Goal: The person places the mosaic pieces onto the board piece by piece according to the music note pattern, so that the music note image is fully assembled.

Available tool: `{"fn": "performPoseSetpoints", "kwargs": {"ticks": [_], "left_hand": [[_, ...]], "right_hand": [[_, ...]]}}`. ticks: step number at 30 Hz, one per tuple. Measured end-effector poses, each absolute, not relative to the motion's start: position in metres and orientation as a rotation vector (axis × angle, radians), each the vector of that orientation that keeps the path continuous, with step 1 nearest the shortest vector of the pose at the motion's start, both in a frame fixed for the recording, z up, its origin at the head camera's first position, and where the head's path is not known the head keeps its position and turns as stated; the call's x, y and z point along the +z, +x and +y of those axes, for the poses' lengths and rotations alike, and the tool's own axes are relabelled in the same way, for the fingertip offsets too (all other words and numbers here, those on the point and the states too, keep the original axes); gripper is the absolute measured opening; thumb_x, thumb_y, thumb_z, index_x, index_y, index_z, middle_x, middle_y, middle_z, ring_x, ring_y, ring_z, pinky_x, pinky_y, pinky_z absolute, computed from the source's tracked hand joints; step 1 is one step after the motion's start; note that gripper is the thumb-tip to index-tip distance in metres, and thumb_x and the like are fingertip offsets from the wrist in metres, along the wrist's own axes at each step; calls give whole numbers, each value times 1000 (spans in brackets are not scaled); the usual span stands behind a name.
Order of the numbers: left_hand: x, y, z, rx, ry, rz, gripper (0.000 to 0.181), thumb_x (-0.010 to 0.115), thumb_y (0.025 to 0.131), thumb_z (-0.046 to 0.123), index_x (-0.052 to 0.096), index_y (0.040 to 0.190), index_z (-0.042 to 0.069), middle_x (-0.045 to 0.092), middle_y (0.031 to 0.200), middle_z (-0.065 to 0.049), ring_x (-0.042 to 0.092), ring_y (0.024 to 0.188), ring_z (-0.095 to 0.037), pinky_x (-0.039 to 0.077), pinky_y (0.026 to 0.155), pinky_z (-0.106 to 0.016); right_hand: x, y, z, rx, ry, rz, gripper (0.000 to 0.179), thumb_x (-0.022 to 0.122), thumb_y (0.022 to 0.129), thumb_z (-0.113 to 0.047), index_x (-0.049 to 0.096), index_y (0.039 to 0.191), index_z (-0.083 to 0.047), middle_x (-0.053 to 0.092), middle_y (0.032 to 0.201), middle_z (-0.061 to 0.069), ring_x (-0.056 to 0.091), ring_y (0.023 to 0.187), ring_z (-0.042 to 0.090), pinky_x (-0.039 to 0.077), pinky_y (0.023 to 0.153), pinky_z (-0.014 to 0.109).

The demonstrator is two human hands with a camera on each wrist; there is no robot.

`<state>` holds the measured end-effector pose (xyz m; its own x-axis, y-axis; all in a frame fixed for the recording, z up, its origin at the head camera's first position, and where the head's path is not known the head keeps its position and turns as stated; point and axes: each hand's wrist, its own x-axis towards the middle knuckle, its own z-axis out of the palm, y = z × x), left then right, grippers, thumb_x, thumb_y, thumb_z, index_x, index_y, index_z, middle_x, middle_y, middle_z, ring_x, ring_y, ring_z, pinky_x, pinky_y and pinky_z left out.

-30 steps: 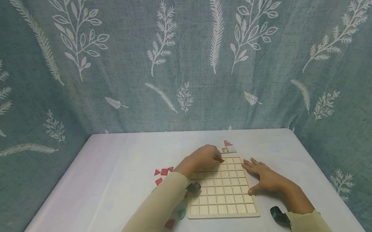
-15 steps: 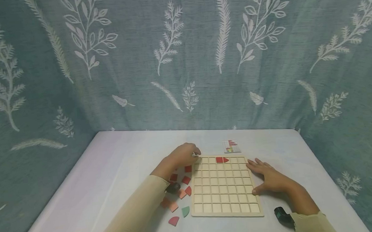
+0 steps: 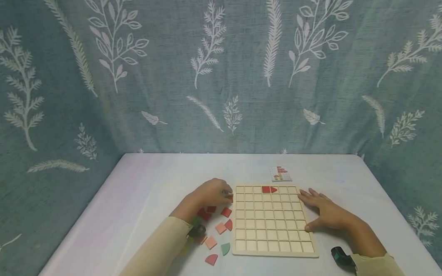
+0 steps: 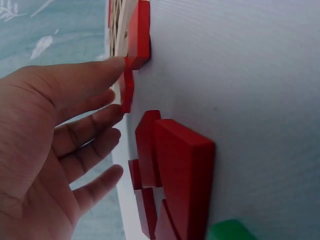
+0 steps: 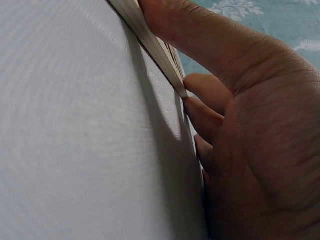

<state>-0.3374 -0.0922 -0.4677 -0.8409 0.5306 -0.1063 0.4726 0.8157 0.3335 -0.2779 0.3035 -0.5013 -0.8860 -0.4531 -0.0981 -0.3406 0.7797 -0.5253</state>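
Observation:
In the head view a pale wooden grid board (image 3: 270, 218) lies on the table. A red square tile (image 3: 266, 189) and a red triangle tile (image 3: 274, 189) sit side by side in its top row. By the board's upper left edge, my left hand (image 3: 210, 193) pinches a small red tile (image 4: 127, 90); the left wrist view has the thumb at one end and fingertips at the other. The tile's exact shape is hard to tell. My right hand (image 3: 327, 210) rests against the board's right edge, thumb and fingers spread and touching its side (image 5: 160, 52).
Red, orange and green tiles, such as a green quarter-circle (image 3: 225, 249) and an orange square (image 3: 210, 242), lie left of the board, some beneath the left wrist. A pattern card (image 3: 281, 173) lies behind the board. Patterned curtains surround the white table (image 3: 163, 174).
My left hand has left the red triangle in the board's top row and moved left to the loose tiles. The right hand stays at the board's edge. The head view has shifted slightly.

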Motion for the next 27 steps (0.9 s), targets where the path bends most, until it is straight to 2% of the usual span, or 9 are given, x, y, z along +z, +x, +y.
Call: {"fn": "performPoseSetpoints", "kwargs": {"ticks": [4, 10, 19, 27], "left_hand": [[-470, -337, -91, 431, 729, 2790, 29, 76, 84, 24, 74, 111, 15, 67, 104, 6, 56, 86, -9, 49, 87, -32], [-471, -338, -99, 527, 665, 2777, 25, 74, 84, 19, 73, 108, 13, 63, 93, 6, 57, 68, -11, 50, 69, -30], [-473, -351, -80, 625, 889, 2806, 22, 72, 85, 25, 74, 105, 16, 63, 93, 11, 59, 89, -9, 50, 82, -32], [-470, -354, -33, 572, 1082, 2758, 23, 73, 87, 31, 74, 106, 17, 64, 98, 11, 59, 90, -6, 48, 84, -28]], "right_hand": [[-503, -278, 305, -766, -617, 2752, 114, 84, 60, -56, 35, 150, -6, 23, 157, 17, 6, 143, 44, 2, 111, 59], [-504, -279, 302, -761, -610, 2750, 113, 82, 62, -58, 34, 151, -8, 23, 157, 15, 7, 144, 42, 3, 111, 59], [-502, -280, 303, -750, -627, 2756, 113, 83, 61, -56, 35, 150, -6, 23, 157, 16, 7, 144, 42, 2, 111, 58], [-501, -278, 306, -772, -632, 2762, 113, 83, 61, -56, 35, 150, -6, 24, 157, 16, 7, 144, 42, 2, 111, 59]]}}
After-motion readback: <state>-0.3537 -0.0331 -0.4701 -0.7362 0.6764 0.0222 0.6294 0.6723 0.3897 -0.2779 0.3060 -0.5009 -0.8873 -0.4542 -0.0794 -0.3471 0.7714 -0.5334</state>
